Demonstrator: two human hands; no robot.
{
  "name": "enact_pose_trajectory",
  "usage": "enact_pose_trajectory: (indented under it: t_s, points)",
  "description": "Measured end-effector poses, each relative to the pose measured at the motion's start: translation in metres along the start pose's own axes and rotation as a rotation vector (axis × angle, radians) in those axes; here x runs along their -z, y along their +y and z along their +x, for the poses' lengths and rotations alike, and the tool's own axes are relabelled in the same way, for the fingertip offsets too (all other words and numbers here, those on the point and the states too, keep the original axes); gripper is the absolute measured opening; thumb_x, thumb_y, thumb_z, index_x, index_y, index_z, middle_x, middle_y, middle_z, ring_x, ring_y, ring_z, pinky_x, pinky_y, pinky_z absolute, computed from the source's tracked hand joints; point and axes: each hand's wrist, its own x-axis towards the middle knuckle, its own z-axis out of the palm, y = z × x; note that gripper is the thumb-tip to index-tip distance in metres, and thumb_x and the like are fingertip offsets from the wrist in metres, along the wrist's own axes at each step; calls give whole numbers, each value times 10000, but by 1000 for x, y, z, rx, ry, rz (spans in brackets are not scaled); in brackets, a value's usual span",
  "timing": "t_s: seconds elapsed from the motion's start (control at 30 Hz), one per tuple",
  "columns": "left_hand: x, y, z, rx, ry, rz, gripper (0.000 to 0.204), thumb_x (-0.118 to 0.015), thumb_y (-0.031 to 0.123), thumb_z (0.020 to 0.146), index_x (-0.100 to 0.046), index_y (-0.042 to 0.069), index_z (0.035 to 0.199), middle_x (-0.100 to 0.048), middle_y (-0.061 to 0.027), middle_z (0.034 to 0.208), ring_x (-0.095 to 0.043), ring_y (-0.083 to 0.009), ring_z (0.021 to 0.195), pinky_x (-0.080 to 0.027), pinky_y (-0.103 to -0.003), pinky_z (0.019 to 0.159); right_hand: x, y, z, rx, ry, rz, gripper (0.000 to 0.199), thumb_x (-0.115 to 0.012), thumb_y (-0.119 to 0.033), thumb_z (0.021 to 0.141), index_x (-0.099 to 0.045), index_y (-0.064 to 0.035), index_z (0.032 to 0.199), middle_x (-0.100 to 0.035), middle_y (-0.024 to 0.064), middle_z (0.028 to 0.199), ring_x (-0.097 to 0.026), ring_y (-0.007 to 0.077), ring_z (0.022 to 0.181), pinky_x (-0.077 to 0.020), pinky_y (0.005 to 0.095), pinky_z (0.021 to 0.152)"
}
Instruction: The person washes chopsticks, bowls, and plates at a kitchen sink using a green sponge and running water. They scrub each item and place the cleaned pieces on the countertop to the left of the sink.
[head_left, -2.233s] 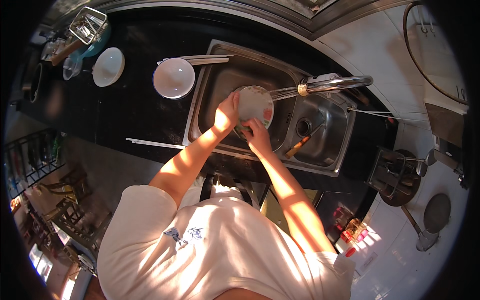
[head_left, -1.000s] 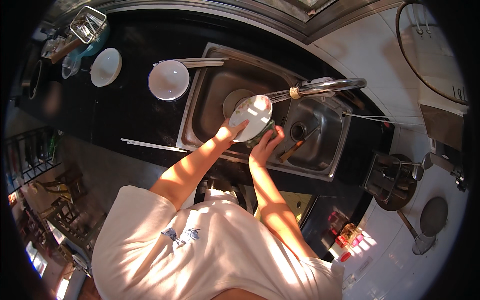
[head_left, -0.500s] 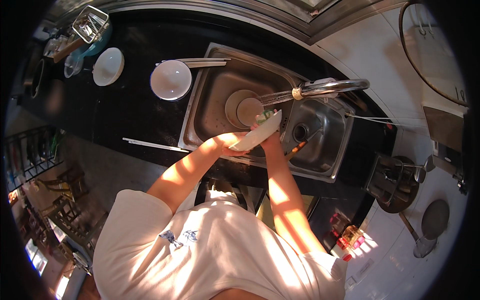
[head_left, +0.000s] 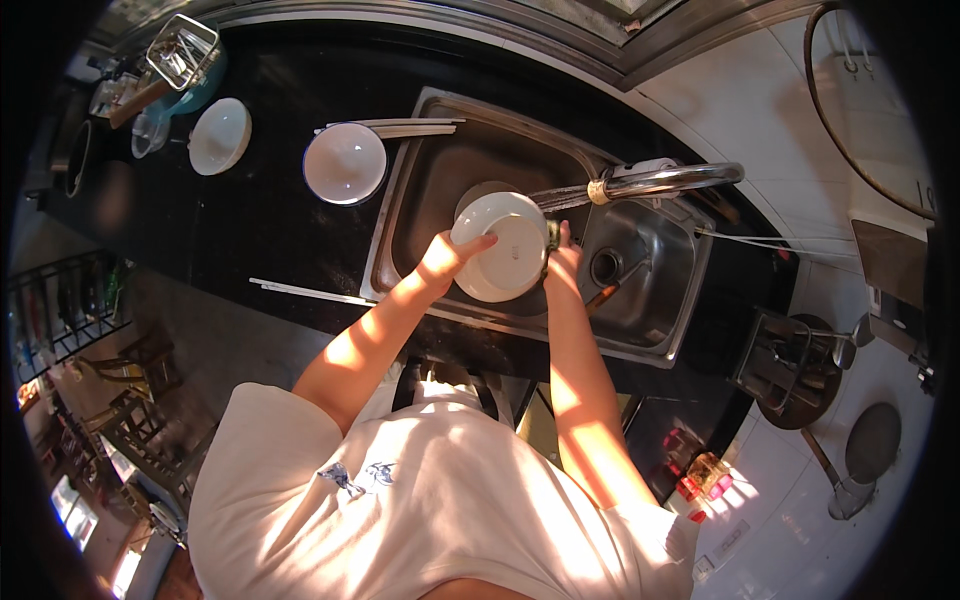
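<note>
A white plate [head_left: 500,262] is held over the large sink basin [head_left: 405,235] with its underside facing up. My left hand [head_left: 446,258] grips its left edge, the thumb lying across the foot ring. At the plate's right rim is my right hand [head_left: 563,262], closed around a greenish scrubber [head_left: 553,236] pressed against the edge. Its fingers are partly hidden. Water runs from the faucet [head_left: 670,178] just behind the plate. Under it, mostly covered, another white dish [head_left: 480,190] sits in the basin.
On the black counter to the left stand a white bowl [head_left: 344,163] and a second bowl [head_left: 220,136]. Chopsticks [head_left: 415,128] lie by the sink's back corner, others [head_left: 310,291] near the front edge. A smaller basin [head_left: 640,290] with a wooden-handled tool [head_left: 602,297] adjoins on the right.
The plate has turned from nearly edge-on to underside up. My left hand has moved up and left to its edge, and my right hand has shifted slightly right with the scrubber.
</note>
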Motion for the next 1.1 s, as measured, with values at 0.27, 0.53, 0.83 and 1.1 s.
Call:
enact_pose_trajectory:
  t_s: [0.27, 0.53, 0.83, 1.1]
  points:
    - [-24, -10, 20, -224, 191, 147, 425, -749, 236, 737, -637, -69, 1011, -661, -116, 916, -627, -178, 800, -500, -300, 715, -25, -23, -55, 1117, 200, -461, 302, -587, -190, 880, -454, -25, 1095, -479, 200, 1020, -509, 387, 955, -435, 460, 804]
    - [-20, -17, 43, -129, 290, -206, 341, -734, 182, 744, -646, -76, 949, -657, -103, 870, -623, -163, 748, -501, -295, 651, -21, -13, -90, 1309, -30, -575, 330, -669, -188, 815, -478, -17, 1022, -487, 169, 982, -471, 368, 1012, -358, 506, 919]
    - [-3, -14, 28, -60, 57, -318, 455, -705, 200, 786, -561, -75, 1118, -627, -138, 1030, -623, -227, 911, -516, -328, 789, -1, -3, -69, 1100, 111, -251, 346, -649, -223, 853, -458, -11, 1047, -457, 167, 1056, -459, 335, 1028, -366, 448, 882]
    - [-7, -10, 10, -176, -4, 189, 359, -738, 208, 741, -653, -36, 991, -674, -108, 919, -628, -173, 816, -506, -311, 734, -15, -68, -48, 553, -270, -416, 356, -553, -296, 894, -505, -19, 1112, -525, 182, 1092, -549, 346, 974, -428, 418, 826]
